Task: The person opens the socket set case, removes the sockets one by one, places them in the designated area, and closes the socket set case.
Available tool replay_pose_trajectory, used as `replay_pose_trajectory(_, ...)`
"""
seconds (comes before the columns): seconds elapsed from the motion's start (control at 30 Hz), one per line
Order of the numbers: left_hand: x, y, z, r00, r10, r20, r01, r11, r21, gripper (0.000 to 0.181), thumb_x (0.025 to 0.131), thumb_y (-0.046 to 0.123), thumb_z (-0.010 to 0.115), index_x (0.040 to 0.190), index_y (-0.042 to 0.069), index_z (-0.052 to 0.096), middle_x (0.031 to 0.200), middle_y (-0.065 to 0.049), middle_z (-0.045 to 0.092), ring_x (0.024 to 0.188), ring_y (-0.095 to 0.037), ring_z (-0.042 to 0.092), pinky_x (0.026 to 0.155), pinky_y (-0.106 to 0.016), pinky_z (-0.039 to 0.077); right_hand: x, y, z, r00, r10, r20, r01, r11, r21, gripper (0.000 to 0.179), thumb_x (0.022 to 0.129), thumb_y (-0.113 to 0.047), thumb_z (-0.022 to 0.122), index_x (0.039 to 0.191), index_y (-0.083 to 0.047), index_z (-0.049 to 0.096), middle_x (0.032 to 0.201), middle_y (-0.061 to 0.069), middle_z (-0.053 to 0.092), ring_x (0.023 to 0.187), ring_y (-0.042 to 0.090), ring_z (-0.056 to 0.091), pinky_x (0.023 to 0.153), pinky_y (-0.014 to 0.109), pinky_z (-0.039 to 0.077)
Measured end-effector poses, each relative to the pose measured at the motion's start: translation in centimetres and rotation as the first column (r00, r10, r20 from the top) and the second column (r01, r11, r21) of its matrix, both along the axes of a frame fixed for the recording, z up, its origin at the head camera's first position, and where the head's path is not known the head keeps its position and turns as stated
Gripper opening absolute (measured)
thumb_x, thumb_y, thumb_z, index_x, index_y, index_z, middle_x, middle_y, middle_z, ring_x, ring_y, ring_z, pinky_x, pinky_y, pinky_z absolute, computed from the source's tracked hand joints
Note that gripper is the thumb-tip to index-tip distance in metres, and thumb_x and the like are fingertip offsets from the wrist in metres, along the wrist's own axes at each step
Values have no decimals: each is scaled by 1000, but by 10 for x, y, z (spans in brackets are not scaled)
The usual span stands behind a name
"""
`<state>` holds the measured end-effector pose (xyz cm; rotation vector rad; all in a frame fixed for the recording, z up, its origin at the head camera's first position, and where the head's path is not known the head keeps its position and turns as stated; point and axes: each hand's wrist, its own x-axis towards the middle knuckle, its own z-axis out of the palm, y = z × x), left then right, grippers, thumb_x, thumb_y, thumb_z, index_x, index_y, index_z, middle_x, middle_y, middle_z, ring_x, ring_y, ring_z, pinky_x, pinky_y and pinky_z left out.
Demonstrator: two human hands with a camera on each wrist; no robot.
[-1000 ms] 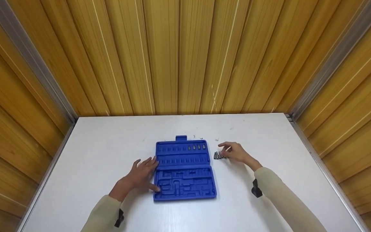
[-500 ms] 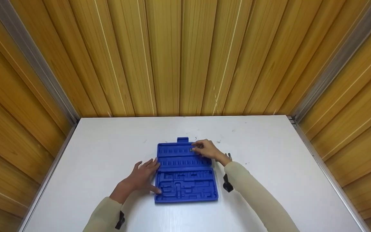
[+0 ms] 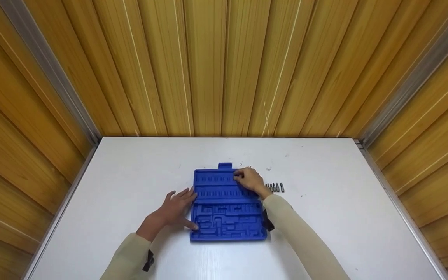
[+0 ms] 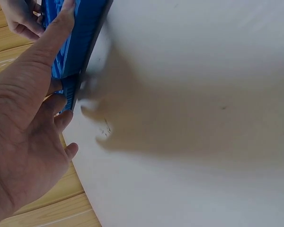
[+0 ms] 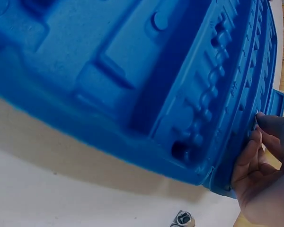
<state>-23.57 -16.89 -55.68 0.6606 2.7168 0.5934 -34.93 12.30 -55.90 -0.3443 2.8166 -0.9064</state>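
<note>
Where ribbed wood-grain panels (image 3: 204, 70) meet a smooth white tabletop (image 3: 130, 175), a blue moulded-plastic case (image 3: 228, 238) lies open and flat. Its far half has rows of small slots (image 3: 224, 193); its near half has irregular, angular recesses (image 3: 218, 221). Each half's long axis runs left to right, and a clasp tab (image 3: 225, 165) points toward the back panels. Just right of the case, slim, dark, shiny metal bits (image 3: 277, 187) lie side by side, long axes running near to far; the right wrist view shows one hollow, faceted end. The left hand (image 3: 173, 210), fingers spread wide, touches the case's left edge. The right hand (image 3: 251, 181) pinches a small metal piece (image 5: 256, 113), mostly hidden, at the far half.
</note>
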Motion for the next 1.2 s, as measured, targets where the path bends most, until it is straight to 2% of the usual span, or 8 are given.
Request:
replay_pose_trajectory(0.27, 1, 0, 4, 1000, 13, 19, -13, 1000, -7, 118, 69, 56, 89, 155, -4, 35, 166, -25, 28, 155, -43, 26, 122, -67, 17, 0, 0, 1, 1000, 18, 18, -18, 1000, 12, 26, 98, -17, 67, 120, -6, 73, 106, 13, 74, 97, 28, 67, 87, 50, 55)
replay_pose_trajectory(0.4, 1, 1, 2, 1000, 10, 15, -9, 1000, -9, 118, 69, 56, 89, 155, -4, 36, 166, -24, 28, 155, -42, 26, 122, -67, 17, 0, 2, -1, 1000, 5, 7, -5, 1000, 4, 24, 96, -16, 69, 117, -5, 73, 98, 11, 72, 90, 25, 66, 81, 44, 54)
replay_pose_trajectory(0.57, 0, 4, 2, 1000, -3, 5, 3, 1000, -9, 117, 69, 56, 89, 155, -4, 37, 166, -24, 29, 155, -42, 27, 121, -68, 18, 2, 6, 0, 1000, -4, 10, 5, 998, -56, 18, 94, -11, 71, 111, -5, 69, 90, 10, 69, 83, 23, 63, 76, 39, 49)
replay_pose_trajectory(0.7, 0, 4, 3, 1000, 2, 9, -2, 1000, -20, 118, 69, 57, 89, 155, -4, 37, 166, -24, 29, 155, -42, 26, 121, -68, 18, 5, 6, 2, 1000, 13, 13, -11, 996, -84, 12, 94, -11, 72, 105, -6, 68, 91, 11, 69, 84, 23, 63, 77, 40, 49)
replay_pose_trajectory(0.93, -2, 4, 3, 1000, 3, 8, -3, 1000, -23, 118, 69, 57, 89, 155, -4, 36, 165, -25, 29, 155, -43, 26, 122, -68, 18, 6, 5, 0, 1000, -9, -12, 8, 990, -141, 9, 94, -12, 72, 95, -5, 67, 93, 13, 71, 84, 23, 61, 79, 41, 49)
replay_pose_trajectory(1.03, -2, 4, 3, 1000, 3, 8, -3, 1000, -27, 118, 69, 57, 89, 155, -4, 36, 165, -25, 30, 155, -43, 27, 121, -68, 18, 6, 6, -1, 999, 12, -48, -23, 970, -242, 11, 95, -8, 71, 92, 0, 64, 93, 18, 72, 81, 24, 63, 73, 35, 51)
replay_pose_trajectory(1.2, -1, 4, 5, 1000, 10, 17, -10, 1000, -27, 118, 68, 56, 90, 155, -4, 37, 165, -25, 30, 154, -43, 27, 121, -68, 19, 6, 8, 4, 996, 46, -74, -73, 904, -421, 12, 95, -2, 69, 94, 8, 63, 97, 29, 72, 78, 42, 68, 64, 25, 54)
